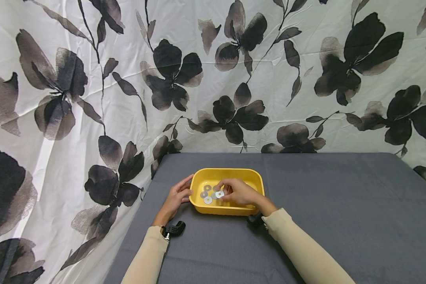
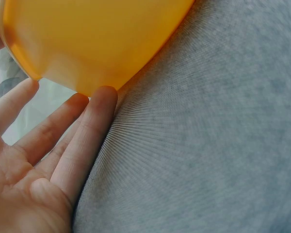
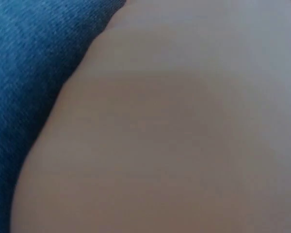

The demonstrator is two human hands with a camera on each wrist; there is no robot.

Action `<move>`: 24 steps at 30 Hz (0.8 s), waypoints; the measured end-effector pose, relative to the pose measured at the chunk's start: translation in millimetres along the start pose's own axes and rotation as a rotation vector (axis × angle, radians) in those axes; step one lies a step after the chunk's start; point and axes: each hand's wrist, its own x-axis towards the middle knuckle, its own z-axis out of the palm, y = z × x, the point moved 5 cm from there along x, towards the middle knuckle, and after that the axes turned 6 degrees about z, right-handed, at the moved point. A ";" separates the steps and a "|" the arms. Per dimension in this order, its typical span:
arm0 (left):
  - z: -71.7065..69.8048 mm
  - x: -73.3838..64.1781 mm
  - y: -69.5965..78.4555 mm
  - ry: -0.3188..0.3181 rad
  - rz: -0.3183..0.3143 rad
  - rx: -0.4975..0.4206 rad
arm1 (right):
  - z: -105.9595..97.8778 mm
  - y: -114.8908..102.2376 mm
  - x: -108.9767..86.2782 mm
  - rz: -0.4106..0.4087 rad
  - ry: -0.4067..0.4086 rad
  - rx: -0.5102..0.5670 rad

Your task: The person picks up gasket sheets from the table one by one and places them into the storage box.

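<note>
A yellow rectangular tub (image 1: 227, 211) stands on the table, with several flat washers (image 1: 208, 200) lying on its floor toward the left. My right hand (image 1: 239, 192) reaches in over the near wall and pinches a bright washer (image 1: 219, 194) between thumb and fingers. At the tub's left end is my left hand (image 1: 175, 199). Seen from the left wrist, that hand's fairly straight fingers (image 2: 85, 141) rest with their tips against the tub's outer wall (image 2: 102, 43). Skin close to the lens fills most of the right wrist view, hiding the right fingertips there.
Grey cloth (image 1: 340, 213) covers the table and runs out to the right of the tub. A white curtain with dark flowers (image 1: 234, 79) hangs behind the table and down its left side. Black wrist devices (image 1: 175, 228) sit below both hands.
</note>
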 end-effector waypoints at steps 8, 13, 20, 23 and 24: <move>-0.5 0.2 -0.7 0.017 0.003 0.010 | 3.3 0.9 2.8 0.006 -0.042 -0.028; 0.2 -0.3 1.1 0.032 -0.006 0.013 | 5.2 1.0 3.8 0.014 -0.060 -0.034; 0.2 -0.3 1.3 0.030 -0.010 0.011 | 7.1 3.4 4.4 0.037 -0.081 -0.024; 0.0 -0.5 0.7 0.025 -0.004 0.012 | 8.7 5.9 5.4 0.039 -0.091 -0.018; 0.0 -0.6 0.5 0.023 -0.001 0.013 | 9.2 6.9 6.0 0.037 -0.095 -0.016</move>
